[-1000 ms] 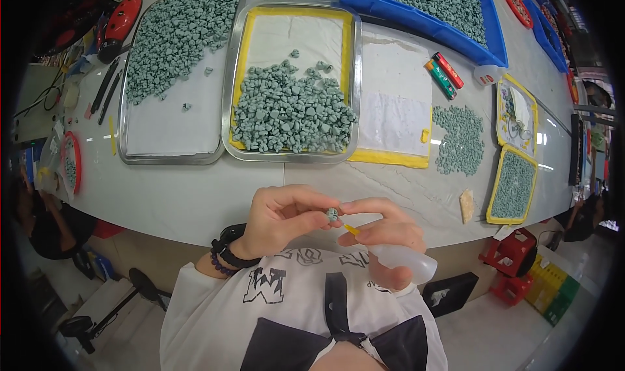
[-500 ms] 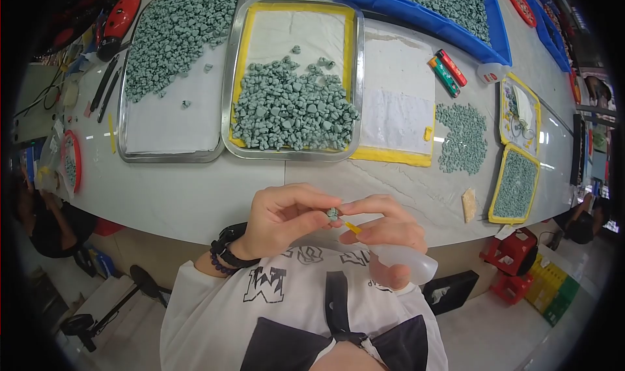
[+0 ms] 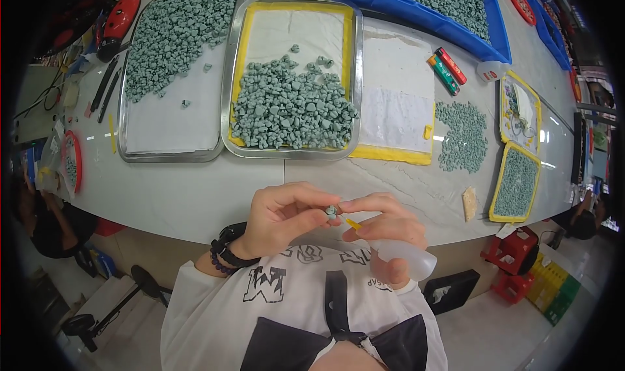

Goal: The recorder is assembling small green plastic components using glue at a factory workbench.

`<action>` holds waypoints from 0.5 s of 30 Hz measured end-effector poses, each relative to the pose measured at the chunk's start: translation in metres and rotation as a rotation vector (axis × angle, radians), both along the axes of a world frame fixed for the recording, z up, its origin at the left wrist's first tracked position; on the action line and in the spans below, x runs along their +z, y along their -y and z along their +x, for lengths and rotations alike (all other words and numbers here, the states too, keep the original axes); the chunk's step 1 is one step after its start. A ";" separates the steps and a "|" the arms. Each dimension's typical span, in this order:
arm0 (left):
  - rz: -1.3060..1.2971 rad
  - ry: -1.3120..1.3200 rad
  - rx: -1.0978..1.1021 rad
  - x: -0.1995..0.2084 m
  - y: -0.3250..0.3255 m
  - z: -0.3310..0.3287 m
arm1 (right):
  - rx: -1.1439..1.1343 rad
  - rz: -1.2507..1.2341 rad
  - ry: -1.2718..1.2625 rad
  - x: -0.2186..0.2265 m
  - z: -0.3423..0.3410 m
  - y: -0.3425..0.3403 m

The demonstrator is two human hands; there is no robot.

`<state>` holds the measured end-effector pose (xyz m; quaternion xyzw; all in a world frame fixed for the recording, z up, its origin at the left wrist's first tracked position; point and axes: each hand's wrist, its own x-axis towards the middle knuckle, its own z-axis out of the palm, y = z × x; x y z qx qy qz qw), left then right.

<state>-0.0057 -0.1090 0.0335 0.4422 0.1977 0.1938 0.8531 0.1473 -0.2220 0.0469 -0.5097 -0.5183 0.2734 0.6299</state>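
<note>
Over the near table edge, my left hand point(image 3: 280, 220) pinches a small grey-green stone piece point(image 3: 331, 211) between thumb and fingertips. Facing it, my right hand point(image 3: 390, 222) is closed around a translucent white squeeze bottle point(image 3: 415, 256) with a thin yellow nozzle point(image 3: 353, 224). The nozzle points at the stone piece from the right; whether it touches I cannot tell. My right index fingertip lies close beside the piece. Beyond my hands, a metal tray point(image 3: 227, 120) edged inside with yellow tape holds many similar stone pieces point(image 3: 293, 104).
Another tray point(image 3: 172, 157) of green pieces lies left, a blue bin point(image 3: 423, 14) at the back. Small chips point(image 3: 461, 140) are spread right, near two yellow-edged trays point(image 3: 493, 195). Red and green lighter-like sticks point(image 3: 449, 70) lie by a white board point(image 3: 397, 120). Other people sit at both sides.
My right fingers and the bottle have shifted very slightly, with the nozzle still beside the stone piece. My left hand keeps its pinch in nearly the same place.
</note>
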 end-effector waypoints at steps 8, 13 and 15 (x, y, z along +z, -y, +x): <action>0.024 -0.008 0.057 -0.010 -0.004 -0.005 | -0.220 -0.144 0.297 -0.021 0.027 0.008; 0.046 0.024 0.058 -0.010 -0.006 -0.003 | -0.118 -0.329 0.900 -0.044 0.049 0.005; 0.058 0.022 0.043 -0.010 -0.005 -0.002 | -0.131 -0.329 0.919 -0.045 0.050 0.007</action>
